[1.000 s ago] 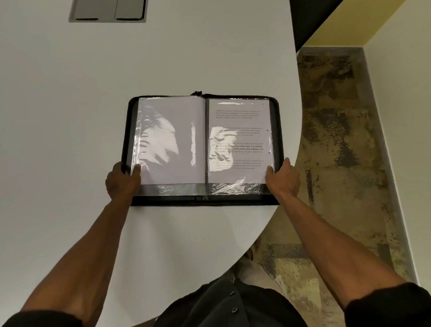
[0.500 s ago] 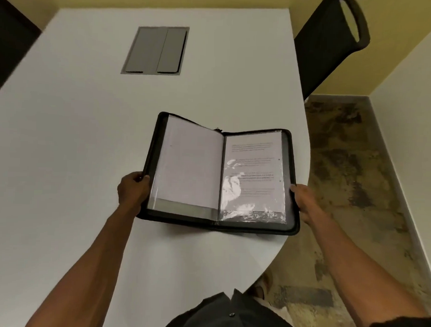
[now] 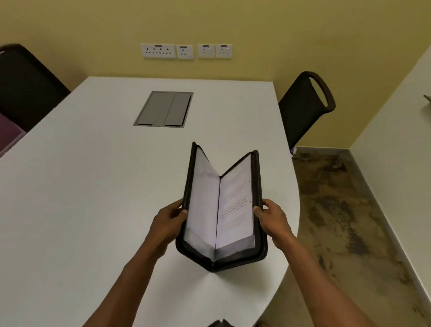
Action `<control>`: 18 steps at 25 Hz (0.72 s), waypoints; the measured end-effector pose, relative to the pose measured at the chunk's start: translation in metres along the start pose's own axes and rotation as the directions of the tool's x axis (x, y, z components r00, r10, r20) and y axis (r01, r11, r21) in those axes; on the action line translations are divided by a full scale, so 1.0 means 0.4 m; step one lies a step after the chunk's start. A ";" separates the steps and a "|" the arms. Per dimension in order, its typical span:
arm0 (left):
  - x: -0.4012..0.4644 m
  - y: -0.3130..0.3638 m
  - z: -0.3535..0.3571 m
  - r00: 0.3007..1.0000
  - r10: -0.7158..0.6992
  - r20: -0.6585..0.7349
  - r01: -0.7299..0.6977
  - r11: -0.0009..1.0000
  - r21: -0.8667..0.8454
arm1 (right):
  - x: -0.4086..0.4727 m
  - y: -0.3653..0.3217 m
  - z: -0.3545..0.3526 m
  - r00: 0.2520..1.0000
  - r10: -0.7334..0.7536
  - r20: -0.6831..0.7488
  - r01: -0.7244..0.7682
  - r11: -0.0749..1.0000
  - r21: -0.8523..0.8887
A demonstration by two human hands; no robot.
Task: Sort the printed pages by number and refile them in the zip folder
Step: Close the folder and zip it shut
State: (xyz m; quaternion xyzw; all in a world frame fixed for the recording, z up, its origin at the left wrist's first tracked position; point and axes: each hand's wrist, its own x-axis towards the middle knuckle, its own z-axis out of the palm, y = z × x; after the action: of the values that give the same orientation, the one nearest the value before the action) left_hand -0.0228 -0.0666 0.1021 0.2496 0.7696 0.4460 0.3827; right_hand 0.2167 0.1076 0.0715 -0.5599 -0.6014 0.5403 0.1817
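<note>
The black zip folder is half folded into a V, its spine low over the white table near the rounded right edge. Inside, plastic sleeves hold printed pages: text shows on the right page, while the left one looks blank. My left hand grips the folder's left cover, thumb on the inner edge. My right hand grips the right cover the same way. Both covers are tilted up toward each other.
A grey cable hatch is set into the table's middle. A black chair stands at the far right corner, and another dark chair at the far left. Wall sockets sit on the yellow wall. Patterned floor lies to the right.
The folder lay open flat on the table; both hands have lifted its covers and swung them toward each other into a V. The camera has tilted up, showing the wall.
</note>
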 end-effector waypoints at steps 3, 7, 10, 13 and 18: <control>-0.050 0.030 0.081 0.997 0.077 0.027 -0.077 0.997 0.003 | -0.023 -0.045 0.047 0.998 -0.062 0.023 0.063 0.996 -0.062; -0.086 0.043 0.146 0.994 0.108 0.026 -0.108 0.994 0.007 | -0.067 -0.104 0.104 0.988 -0.128 0.086 0.136 0.986 -0.097; -0.108 0.039 0.172 0.989 0.136 0.056 -0.138 0.990 0.036 | -0.094 -0.134 0.144 0.987 -0.109 0.118 0.112 0.993 -0.019; -0.134 0.035 0.183 0.985 0.153 0.076 -0.158 0.985 0.069 | -0.095 -0.161 0.171 0.988 -0.079 0.134 0.094 0.989 -0.112; -0.162 0.026 0.191 0.981 0.168 0.097 -0.183 0.966 0.180 | -0.075 -0.173 0.184 0.993 -0.071 0.091 0.098 0.930 -0.354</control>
State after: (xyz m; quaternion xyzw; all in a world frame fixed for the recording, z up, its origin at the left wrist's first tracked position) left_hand 0.0775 -0.0707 0.1114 0.3697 0.7671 0.3930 0.3470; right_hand 0.1325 0.0634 0.1162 -0.5361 -0.7198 0.4343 0.0766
